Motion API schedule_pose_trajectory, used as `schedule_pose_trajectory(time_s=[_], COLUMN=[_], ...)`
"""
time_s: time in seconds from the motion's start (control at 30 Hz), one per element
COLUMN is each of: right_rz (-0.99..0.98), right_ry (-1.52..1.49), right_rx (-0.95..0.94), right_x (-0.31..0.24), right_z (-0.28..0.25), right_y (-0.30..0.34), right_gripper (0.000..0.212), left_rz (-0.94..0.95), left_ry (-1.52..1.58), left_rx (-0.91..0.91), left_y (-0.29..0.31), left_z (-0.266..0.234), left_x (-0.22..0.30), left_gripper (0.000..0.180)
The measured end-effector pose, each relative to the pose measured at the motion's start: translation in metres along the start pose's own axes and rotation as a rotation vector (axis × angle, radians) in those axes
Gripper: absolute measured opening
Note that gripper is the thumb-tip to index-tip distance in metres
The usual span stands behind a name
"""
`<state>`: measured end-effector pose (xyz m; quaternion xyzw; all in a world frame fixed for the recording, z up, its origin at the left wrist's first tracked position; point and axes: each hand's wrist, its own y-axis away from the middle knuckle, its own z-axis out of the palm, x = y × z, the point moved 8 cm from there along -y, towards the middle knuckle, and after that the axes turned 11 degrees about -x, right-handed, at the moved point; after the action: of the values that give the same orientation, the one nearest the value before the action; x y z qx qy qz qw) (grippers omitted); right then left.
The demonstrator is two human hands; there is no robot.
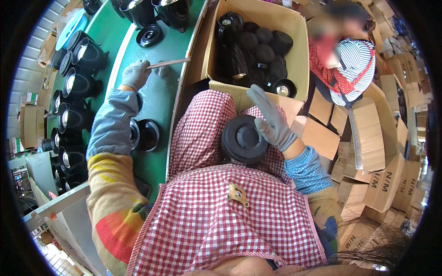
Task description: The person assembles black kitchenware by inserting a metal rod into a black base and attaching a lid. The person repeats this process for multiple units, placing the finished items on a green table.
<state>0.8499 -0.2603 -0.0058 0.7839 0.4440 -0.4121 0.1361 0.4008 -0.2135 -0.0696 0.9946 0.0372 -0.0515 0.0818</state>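
My left hand, in a grey glove, is closed round a thin, pale stick-like tool above the green workbench. The tool points right toward the bench edge; its exact kind is unclear. Between my knees a black round pot rests with a flat, ringed face turned up. Beside its right rim hovers my right hand, also gloved, fingers stretched out and thumb apart, holding nothing. Whether the thumb touches the pot I cannot tell. Two black round lids or bases lie on the bench below my left hand.
An open cardboard box full of black pots stands ahead. Black pots line the bench's left side; a black lid lies farther up. A person in a striped top sits at far right, near stacked cartons.
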Motion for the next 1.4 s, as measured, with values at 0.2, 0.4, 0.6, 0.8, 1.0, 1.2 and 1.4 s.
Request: schedule_pose_trajectory(time_s=[0.2,0.4,0.6,0.8,1.0,1.2,1.4], right_rz=[-0.224,0.09,0.117,0.304,0.122,-0.164,-0.071], right_ry=[0.702,0.406,0.242,0.311,0.363,0.377,0.13], right_rx=[0.075,-0.36,-0.322,-0.374,-0.488,-0.455,-0.328], right_x=[-0.082,-0.057,-0.039,-0.034,-0.041,-0.021,-0.048], right_z=[-0.057,-0.043,-0.025,-0.016,-0.011,0.002,0.033], right_y=[-0.026,0.004,0.048,0.057,0.058,0.031,0.033], right_gripper=[0.069,0.061,0.054,0.061,0.072,0.071,0.073], left_rz=[0.375,0.732,0.759,0.899,0.886,0.775,0.809], left_ry=[0.495,0.579,0.61,0.562,0.549,0.579,0.632], left_rx=[-0.2,-0.055,-0.188,-0.141,-0.402,-0.474,-0.407], left_y=[0.1,0.156,0.164,0.141,0.141,0.132,0.08], left_z=[-0.129,-0.158,-0.126,-0.115,-0.11,-0.099,-0.068], left_x=[0.15,0.249,0.28,0.285,0.295,0.304,0.303], left_gripper=[0.023,0.024,0.025,0.03,0.031,0.035,0.035])
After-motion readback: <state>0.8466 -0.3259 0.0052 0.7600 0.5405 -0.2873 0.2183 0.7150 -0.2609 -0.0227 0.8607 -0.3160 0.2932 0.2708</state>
